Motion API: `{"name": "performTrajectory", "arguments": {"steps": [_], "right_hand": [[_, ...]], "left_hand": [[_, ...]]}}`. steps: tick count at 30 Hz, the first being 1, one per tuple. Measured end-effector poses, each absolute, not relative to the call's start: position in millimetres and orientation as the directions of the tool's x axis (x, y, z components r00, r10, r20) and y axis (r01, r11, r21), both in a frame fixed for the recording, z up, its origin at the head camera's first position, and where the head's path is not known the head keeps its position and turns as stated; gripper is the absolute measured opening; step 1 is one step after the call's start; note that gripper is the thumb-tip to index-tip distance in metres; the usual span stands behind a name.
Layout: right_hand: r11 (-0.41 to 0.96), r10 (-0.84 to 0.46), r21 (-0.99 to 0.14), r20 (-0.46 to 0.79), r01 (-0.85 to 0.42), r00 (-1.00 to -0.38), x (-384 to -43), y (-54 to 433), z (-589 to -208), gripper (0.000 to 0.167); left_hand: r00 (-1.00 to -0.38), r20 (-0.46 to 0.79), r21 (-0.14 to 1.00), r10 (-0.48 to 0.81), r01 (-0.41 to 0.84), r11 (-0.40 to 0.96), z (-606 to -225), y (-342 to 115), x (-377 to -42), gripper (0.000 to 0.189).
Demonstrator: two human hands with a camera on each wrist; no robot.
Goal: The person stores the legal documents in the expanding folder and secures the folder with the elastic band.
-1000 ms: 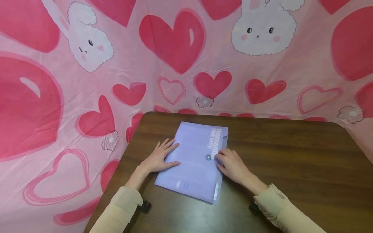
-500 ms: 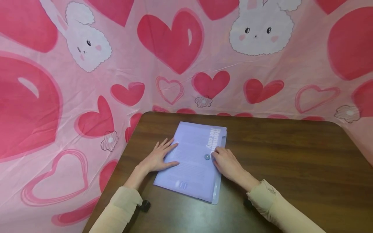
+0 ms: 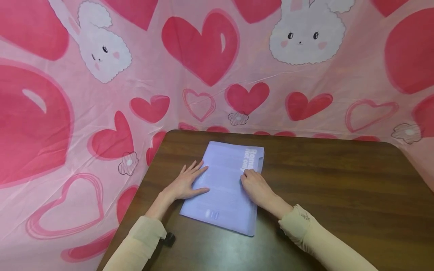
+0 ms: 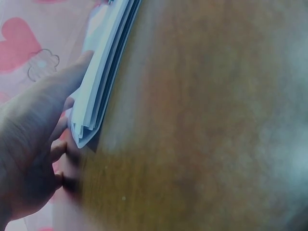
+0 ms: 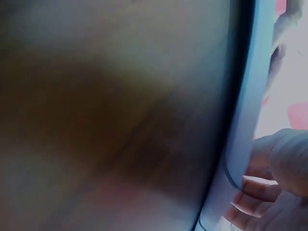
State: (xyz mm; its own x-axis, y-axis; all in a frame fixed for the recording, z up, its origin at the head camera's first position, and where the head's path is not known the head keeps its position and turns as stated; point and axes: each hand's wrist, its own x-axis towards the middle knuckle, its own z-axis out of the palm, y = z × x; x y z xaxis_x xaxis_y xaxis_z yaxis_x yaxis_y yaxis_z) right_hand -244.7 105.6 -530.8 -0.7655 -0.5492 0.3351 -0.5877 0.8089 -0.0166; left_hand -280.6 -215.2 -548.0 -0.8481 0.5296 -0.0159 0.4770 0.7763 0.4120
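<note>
A lilac plastic document folder (image 3: 220,203) with white lettering near its right side lies flat on the table. My left hand (image 3: 186,183) rests spread on its left edge, the thumb pointing across the cover. In the left wrist view, layered sheet edges (image 4: 103,79) show along the folder's side, beside the thumb. My right hand (image 3: 255,187) grips the right side of the folder with curled fingers, over the round button (image 3: 240,182), which it mostly covers. In the right wrist view, the right fingers (image 5: 255,190) bend at the folder's edge (image 5: 243,115); their tips are partly hidden.
The brown wooden table (image 3: 339,188) extends right of the folder. A pink cloth with hearts and rabbits (image 3: 210,49) hangs behind and to the left. A small black device (image 3: 168,239) sits by the left cuff.
My right hand has moved left onto the folder and now mostly covers the button. The offset strip along the folder's lower right edge no longer shows. The left hand stays in place.
</note>
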Motion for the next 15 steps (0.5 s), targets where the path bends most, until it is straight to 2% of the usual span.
{"name": "performTrajectory", "arguments": {"steps": [6, 9, 15], "right_hand": [[0.788, -0.580, 0.015, 0.352, -0.615, -0.734, -247, 92, -527, 0.007], [0.790, -0.577, 0.005, 0.346, -0.613, -0.740, -247, 91, -527, 0.008], [0.766, -0.587, -0.093, 0.306, -0.637, -0.750, -259, 98, -535, 0.010]], "left_hand": [[-0.842, -0.009, 0.425, 0.539, 0.484, 0.765, -545, -214, -280, 0.092], [-0.843, -0.007, 0.424, 0.539, 0.485, 0.765, -545, -212, -279, 0.091], [-0.847, -0.012, 0.401, 0.532, 0.483, 0.778, -546, -212, -280, 0.091]]}}
